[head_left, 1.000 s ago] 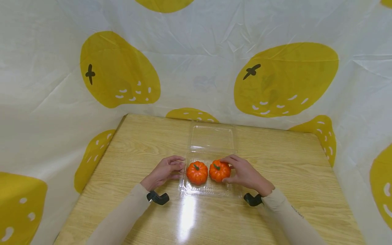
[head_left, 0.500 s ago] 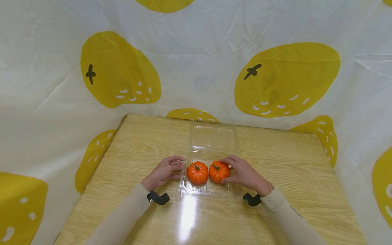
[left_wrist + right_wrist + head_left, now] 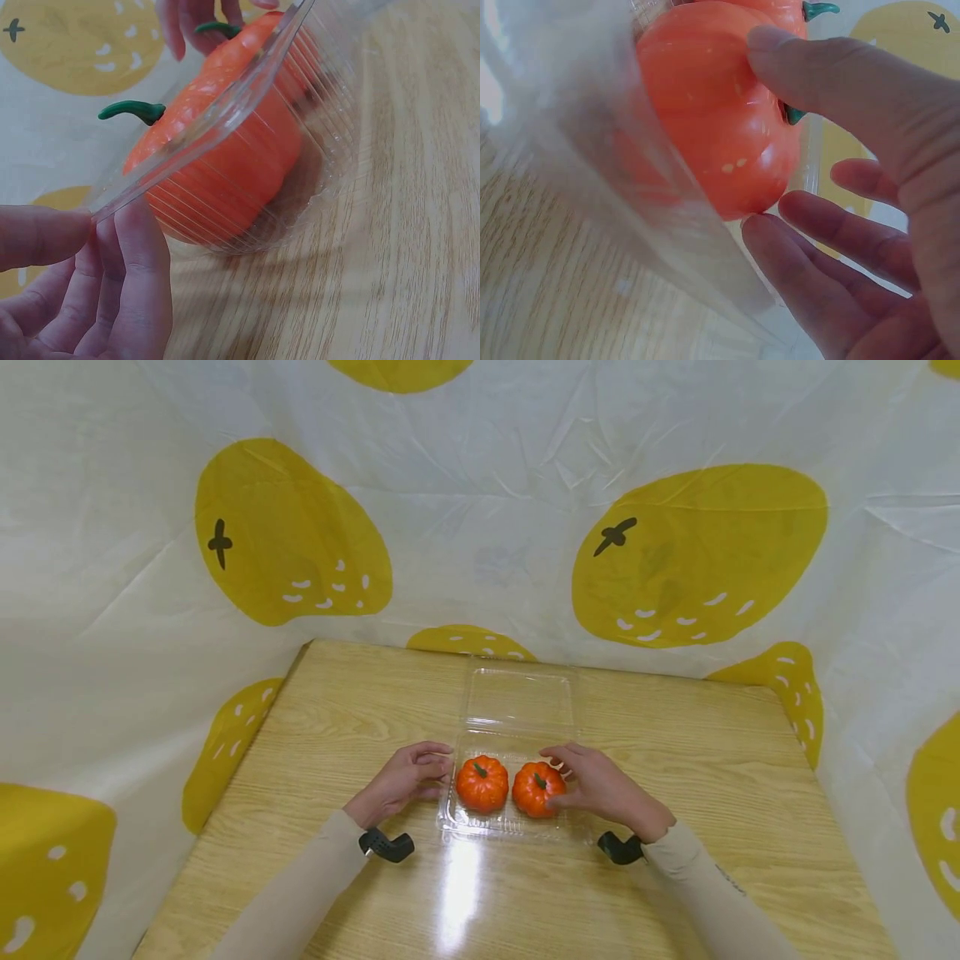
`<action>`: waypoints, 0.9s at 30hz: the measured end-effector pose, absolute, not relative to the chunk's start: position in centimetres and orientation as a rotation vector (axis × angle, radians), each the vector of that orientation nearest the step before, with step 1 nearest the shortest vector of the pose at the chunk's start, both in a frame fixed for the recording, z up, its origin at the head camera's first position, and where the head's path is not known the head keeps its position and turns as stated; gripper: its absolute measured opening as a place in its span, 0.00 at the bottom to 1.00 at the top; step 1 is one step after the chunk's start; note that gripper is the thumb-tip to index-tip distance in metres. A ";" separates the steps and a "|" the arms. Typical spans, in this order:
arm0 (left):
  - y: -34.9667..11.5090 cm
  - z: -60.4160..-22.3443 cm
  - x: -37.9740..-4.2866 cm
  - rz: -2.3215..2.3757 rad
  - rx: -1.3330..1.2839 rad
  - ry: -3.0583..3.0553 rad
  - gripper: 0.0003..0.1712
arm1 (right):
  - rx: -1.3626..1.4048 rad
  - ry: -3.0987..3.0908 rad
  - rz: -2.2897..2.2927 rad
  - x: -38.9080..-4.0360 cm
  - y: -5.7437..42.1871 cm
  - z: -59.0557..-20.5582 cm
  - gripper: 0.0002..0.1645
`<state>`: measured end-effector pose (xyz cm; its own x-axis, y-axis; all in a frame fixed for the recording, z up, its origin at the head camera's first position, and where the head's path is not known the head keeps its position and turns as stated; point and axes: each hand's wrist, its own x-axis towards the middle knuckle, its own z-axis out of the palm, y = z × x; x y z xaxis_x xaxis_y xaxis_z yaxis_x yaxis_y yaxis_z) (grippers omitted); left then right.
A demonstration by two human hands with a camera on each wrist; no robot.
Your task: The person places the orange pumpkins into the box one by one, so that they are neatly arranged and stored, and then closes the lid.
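Two orange pumpkins with green stems sit side by side in a clear plastic clamshell box (image 3: 495, 837), the left pumpkin (image 3: 482, 784) upright and the right pumpkin (image 3: 538, 790) tipped slightly. At the box's left side, my left hand (image 3: 408, 777) pinches the rim between thumb and fingers, as the left wrist view shows (image 3: 112, 262). My right hand (image 3: 600, 783) is spread loosely around the right pumpkin's outer side. In the right wrist view its thumb (image 3: 802, 71) lies against the orange skin, while the fingertips hover at the pumpkin's edge.
The box's lid (image 3: 521, 693) lies folded back, away from me, reaching near the table's far edge. Wood-grain table (image 3: 675, 743) surrounds the box. A white cloth (image 3: 480, 527) with yellow fruit prints hangs behind and at both sides.
The right pumpkin has settled a little lower and nearer me in the box. My right fingers have loosened and come away from its top. My left hand keeps its place.
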<state>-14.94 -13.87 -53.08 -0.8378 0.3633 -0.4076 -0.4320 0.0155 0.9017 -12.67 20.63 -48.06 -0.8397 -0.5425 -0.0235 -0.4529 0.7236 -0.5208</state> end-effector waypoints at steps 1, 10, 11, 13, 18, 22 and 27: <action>-13.9 -53.1 -14.9 1.876 -0.068 1.751 0.25 | -0.804 2.751 -0.770 -12.7 20.7 -48.0 0.41; -13.8 -53.0 -14.9 1.870 -0.080 1.768 0.24 | -0.700 2.743 -0.896 -12.5 21.7 -47.5 0.43; -13.8 -53.0 -14.9 1.870 -0.080 1.770 0.24 | -0.688 2.739 -0.919 -12.5 21.8 -47.5 0.43; -13.7 -52.9 -14.8 1.868 -0.076 1.776 0.24 | -0.669 2.735 -0.968 -12.5 22.1 -47.5 0.43; -13.7 -52.8 -14.7 1.867 -0.065 1.782 0.25 | -0.621 2.768 -1.059 -12.4 22.9 -47.6 0.40; -13.6 -52.8 -14.8 1.875 -0.069 1.774 0.25 | -0.550 2.829 -1.123 -12.6 23.4 -47.7 0.37; -13.7 -53.1 -14.9 1.882 -0.065 1.772 0.24 | -0.468 2.872 -1.240 -12.8 23.9 -47.7 0.31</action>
